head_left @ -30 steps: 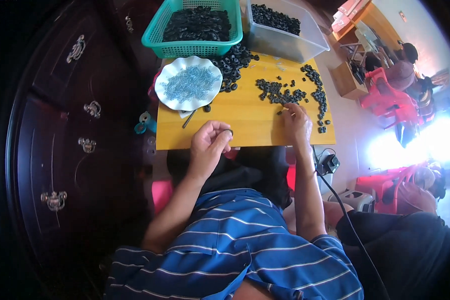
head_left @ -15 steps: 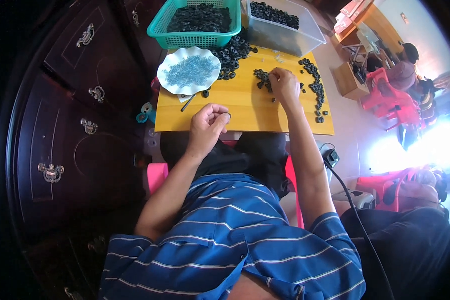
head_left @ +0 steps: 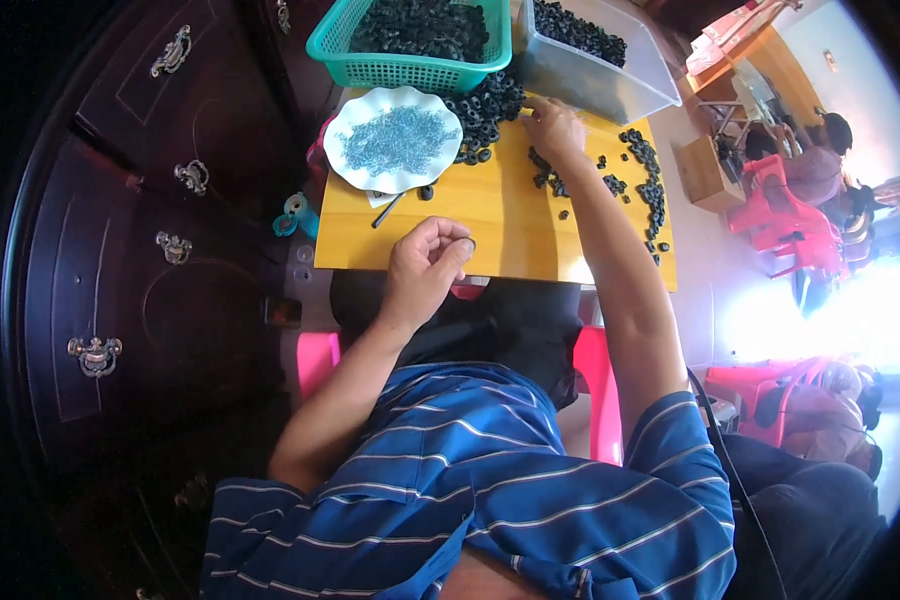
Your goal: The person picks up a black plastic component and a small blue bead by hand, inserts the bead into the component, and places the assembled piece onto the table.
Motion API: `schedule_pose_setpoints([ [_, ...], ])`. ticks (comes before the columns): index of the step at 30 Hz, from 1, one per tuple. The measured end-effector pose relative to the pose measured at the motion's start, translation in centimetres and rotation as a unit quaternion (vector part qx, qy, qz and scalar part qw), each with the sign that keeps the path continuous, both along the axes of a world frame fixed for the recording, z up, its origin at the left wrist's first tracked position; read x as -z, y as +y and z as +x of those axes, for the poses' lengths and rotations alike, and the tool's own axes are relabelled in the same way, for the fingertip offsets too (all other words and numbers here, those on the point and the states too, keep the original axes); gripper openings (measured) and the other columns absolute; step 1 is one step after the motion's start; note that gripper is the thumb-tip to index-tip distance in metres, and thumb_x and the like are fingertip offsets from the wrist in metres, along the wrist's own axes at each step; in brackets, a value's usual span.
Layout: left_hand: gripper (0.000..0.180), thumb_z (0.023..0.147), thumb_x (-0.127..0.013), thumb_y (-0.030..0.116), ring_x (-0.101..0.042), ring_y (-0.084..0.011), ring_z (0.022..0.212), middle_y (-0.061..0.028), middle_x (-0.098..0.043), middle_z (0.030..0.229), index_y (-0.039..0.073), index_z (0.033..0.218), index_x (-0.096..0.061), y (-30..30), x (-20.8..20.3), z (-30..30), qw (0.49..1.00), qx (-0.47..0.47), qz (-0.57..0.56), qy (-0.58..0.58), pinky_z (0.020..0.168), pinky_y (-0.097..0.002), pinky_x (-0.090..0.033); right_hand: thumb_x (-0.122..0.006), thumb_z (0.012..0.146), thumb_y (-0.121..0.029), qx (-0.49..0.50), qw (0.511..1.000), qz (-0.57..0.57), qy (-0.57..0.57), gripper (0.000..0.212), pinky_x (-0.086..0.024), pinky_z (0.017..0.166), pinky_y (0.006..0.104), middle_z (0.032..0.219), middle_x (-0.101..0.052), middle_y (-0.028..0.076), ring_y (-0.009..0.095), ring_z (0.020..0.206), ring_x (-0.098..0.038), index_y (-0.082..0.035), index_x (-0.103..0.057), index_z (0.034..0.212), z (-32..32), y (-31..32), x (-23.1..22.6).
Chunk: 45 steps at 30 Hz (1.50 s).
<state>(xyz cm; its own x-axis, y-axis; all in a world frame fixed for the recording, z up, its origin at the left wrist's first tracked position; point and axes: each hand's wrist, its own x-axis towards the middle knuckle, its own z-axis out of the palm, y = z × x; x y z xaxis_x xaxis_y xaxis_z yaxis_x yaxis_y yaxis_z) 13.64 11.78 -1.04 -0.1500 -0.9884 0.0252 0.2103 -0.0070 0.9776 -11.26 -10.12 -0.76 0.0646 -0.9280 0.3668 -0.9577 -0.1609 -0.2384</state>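
Over the near edge of the yellow table, my left hand (head_left: 428, 264) is closed, thumb pressed to the fingers on a tiny dark thing, too small to name. My right hand (head_left: 558, 132) reaches to the table's far part, beside a heap of small black ring-like parts (head_left: 485, 112). Its fingers are drawn together, and what they hold, if anything, is hidden. A smaller group of black parts (head_left: 542, 178) lies under its wrist. Left of the heap, a white scalloped plate (head_left: 338, 150) carries many small, clear bluish pieces. A short dark rod (head_left: 387, 211) lies in front of the plate.
Behind the plate stands a green basket (head_left: 410, 75) of black parts, next to a clear plastic box (head_left: 610, 88) of similar parts. More black parts (head_left: 653, 190) line the table's right side. Dark cabinets (head_left: 170, 300) flank the left; people sit on pink chairs at the right.
My right hand has moved away from me, from the small group of black parts to the far heap. My left hand stays closed in nearly the same place. The view has shifted slightly.
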Motion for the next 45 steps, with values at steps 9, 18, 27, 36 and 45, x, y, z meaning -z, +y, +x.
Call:
schedule_pose_setpoints([
  [9,0.012,0.095,-0.066,0.008,-0.063,-0.0079,0.070,-0.0032,-0.068,0.084,-0.001,0.102,-0.066,-0.2,-1.3,0.4,1.000,-0.007,-0.001,0.023,0.063,-0.0228,-0.052,-0.060,0.096,-0.029,0.003,0.997,0.029,0.070,0.023,-0.054,0.088,0.0494,0.112,-0.070,0.016,0.039,0.104,-0.067,-0.011,-0.071,0.105,0.3,-0.9,0.0],
  [18,0.017,0.102,-0.060,0.015,-0.062,-0.0073,0.070,-0.0038,-0.069,0.092,0.003,0.115,-0.065,0.0,-1.0,0.5,0.989,0.058,0.077,0.108,0.066,-0.0213,-0.050,-0.060,0.098,-0.018,-0.036,0.974,-0.049,-0.218,0.013,-0.055,0.074,0.0442,0.094,-0.072,0.017,0.036,0.086,-0.071,-0.006,-0.064,0.101,2.1,10.3,-4.6],
  [27,0.017,0.102,-0.061,0.015,-0.062,-0.0046,0.068,-0.0029,-0.071,0.091,0.006,0.115,-0.067,0.1,-0.8,0.4,0.979,0.090,0.107,0.147,0.065,-0.0199,-0.052,-0.066,0.100,-0.016,-0.114,0.792,0.162,-0.577,0.014,-0.047,0.073,0.0234,0.093,-0.067,0.000,0.008,0.080,-0.059,-0.004,-0.064,0.107,5.2,23.3,-3.1],
  [36,0.017,0.100,-0.064,0.010,-0.061,-0.0060,0.070,-0.0020,-0.068,0.091,0.002,0.114,-0.064,0.5,-0.6,-0.2,0.990,0.124,0.019,0.066,0.067,-0.0204,-0.051,-0.065,0.101,-0.016,-0.110,0.770,0.167,-0.606,0.015,-0.048,0.073,0.0233,0.092,-0.067,0.000,0.008,0.081,-0.059,-0.002,-0.065,0.108,6.9,24.4,-2.0],
  [45,0.015,0.096,-0.069,0.009,-0.060,-0.0057,0.072,-0.0001,-0.065,0.088,0.004,0.108,-0.062,0.7,-0.3,-0.6,0.995,0.083,0.016,0.052,0.066,-0.0200,-0.050,-0.065,0.102,-0.014,-0.101,0.760,0.145,-0.625,0.013,-0.047,0.070,0.0225,0.092,-0.064,-0.001,0.006,0.078,-0.056,-0.003,-0.064,0.109,7.4,25.4,-0.9],
])
